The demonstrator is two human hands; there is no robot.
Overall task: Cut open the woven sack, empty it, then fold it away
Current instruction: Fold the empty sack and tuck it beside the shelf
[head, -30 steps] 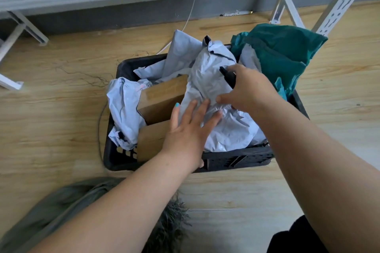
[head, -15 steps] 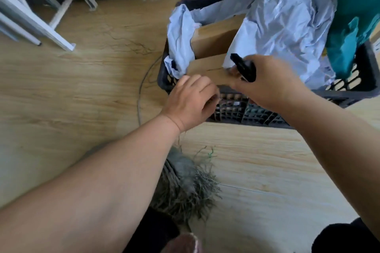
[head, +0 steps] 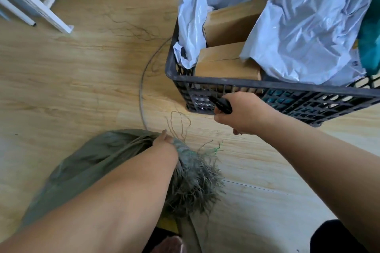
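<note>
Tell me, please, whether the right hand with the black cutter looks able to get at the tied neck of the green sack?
Probably yes: the right hand hovers beside the sack's neck, bare floor between; the left hand grips it.

Olive-green woven sack (head: 88,162) lies slumped on the wooden floor. Its neck is bunched, with frayed strands (head: 195,183) fanning outward.

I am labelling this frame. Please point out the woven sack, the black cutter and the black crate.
woven sack (head: 98,156): head view, on its olive body.
black cutter (head: 221,103): head view, on its handle.
black crate (head: 226,84): head view, on its near rim.
</note>
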